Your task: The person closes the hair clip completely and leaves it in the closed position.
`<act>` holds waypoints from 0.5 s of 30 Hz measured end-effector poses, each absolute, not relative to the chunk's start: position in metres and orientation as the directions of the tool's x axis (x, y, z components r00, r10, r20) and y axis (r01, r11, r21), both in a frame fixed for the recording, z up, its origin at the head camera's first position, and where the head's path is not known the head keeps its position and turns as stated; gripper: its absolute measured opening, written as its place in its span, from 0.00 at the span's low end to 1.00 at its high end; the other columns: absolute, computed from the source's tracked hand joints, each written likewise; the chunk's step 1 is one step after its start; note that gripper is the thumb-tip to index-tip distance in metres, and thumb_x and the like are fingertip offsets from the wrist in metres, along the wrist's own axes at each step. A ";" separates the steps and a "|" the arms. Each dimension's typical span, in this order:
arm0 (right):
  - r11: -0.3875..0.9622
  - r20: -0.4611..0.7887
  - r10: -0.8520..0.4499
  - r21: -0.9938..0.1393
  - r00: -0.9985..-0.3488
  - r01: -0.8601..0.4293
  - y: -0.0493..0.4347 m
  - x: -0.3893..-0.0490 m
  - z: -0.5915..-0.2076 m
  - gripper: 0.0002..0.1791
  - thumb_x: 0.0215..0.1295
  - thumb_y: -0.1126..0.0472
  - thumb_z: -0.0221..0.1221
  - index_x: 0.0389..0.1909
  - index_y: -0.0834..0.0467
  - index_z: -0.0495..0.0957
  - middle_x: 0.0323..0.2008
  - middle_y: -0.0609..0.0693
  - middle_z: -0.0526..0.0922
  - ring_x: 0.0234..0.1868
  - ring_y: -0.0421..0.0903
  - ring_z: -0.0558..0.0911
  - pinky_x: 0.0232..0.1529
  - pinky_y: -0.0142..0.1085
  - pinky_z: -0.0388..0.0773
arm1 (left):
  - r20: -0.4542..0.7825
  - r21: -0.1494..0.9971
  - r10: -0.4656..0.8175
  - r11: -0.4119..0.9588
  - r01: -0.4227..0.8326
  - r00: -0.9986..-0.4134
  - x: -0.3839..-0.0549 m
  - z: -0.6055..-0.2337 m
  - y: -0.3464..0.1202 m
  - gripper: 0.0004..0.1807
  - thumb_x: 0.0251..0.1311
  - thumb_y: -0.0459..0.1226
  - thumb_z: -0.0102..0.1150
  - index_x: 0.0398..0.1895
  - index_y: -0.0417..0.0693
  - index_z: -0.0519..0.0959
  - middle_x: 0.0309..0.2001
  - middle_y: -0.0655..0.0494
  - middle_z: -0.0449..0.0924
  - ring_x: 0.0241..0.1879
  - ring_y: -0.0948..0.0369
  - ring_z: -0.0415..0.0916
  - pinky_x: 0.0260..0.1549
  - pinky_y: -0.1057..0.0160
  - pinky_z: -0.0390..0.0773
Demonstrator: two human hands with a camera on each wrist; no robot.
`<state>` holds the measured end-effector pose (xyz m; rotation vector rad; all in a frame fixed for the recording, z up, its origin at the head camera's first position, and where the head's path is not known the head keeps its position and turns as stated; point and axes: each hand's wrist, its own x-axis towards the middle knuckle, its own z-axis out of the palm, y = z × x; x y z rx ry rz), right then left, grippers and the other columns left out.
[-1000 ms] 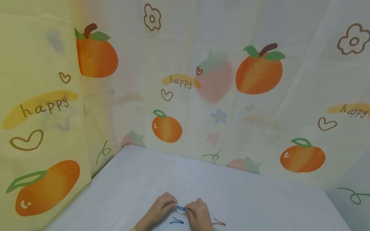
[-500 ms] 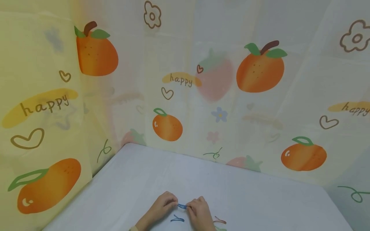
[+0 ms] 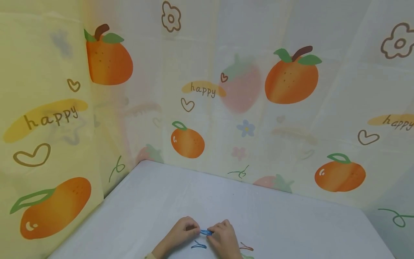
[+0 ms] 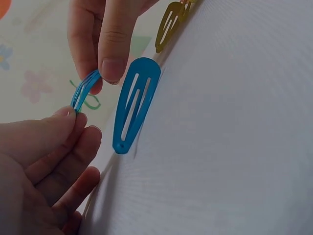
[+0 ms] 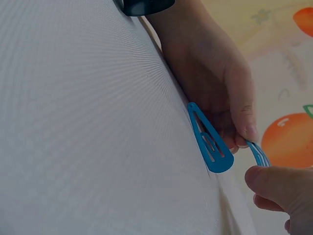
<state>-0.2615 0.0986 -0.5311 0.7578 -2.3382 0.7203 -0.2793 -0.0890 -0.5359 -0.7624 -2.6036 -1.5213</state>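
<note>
Between my two hands is a blue snap hair clip (image 4: pixel 84 93), raised above the table. My left hand (image 3: pixel 182 232) pinches one end of it between thumb and forefinger, while my right hand (image 3: pixel 224 238) pinches the opposite end. Its slotted metal strips bow slightly in the right wrist view, where the held clip (image 5: pixel 258 153) spans the two thumbs. A second blue snap clip (image 3: pixel 198 245) lies sprung apart on the table, just nearer than the held one; the left wrist view shows this loose clip (image 4: pixel 136 105) with its tapered, slotted face.
Right of my right hand lie an orange-brown snap clip (image 3: pixel 247 246) and a pale green clip (image 3: pixel 247 257), partly cut off by the frame. The white table (image 3: pixel 145 201) meets fruit-printed curtains (image 3: pixel 220 144) at the back and left.
Both hands keep their hold on the blue clip. It has turned slightly so more of its slotted face shows, and my right fingers have shifted a little along its end.
</note>
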 end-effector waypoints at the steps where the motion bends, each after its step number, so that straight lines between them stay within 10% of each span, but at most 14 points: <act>1: 0.695 0.655 -0.344 -0.304 -0.673 -0.651 0.098 -0.261 -0.532 0.09 0.35 0.53 0.61 0.22 0.49 0.77 0.22 0.35 0.72 0.25 0.34 0.61 0.25 0.28 0.60 | 0.254 0.817 0.395 0.401 0.414 -0.883 -0.279 -0.536 -0.089 0.07 0.45 0.44 0.51 0.22 0.53 0.75 0.24 0.66 0.68 0.28 0.66 0.64 0.29 0.65 0.63; 15: 0.660 0.709 -0.352 -0.275 -0.611 -0.699 0.100 -0.263 -0.536 0.09 0.36 0.53 0.60 0.23 0.50 0.77 0.22 0.36 0.72 0.23 0.33 0.60 0.23 0.26 0.59 | 0.226 0.828 0.369 0.416 0.377 -0.902 -0.279 -0.532 -0.086 0.07 0.45 0.45 0.51 0.23 0.53 0.75 0.24 0.67 0.70 0.29 0.67 0.65 0.32 0.63 0.63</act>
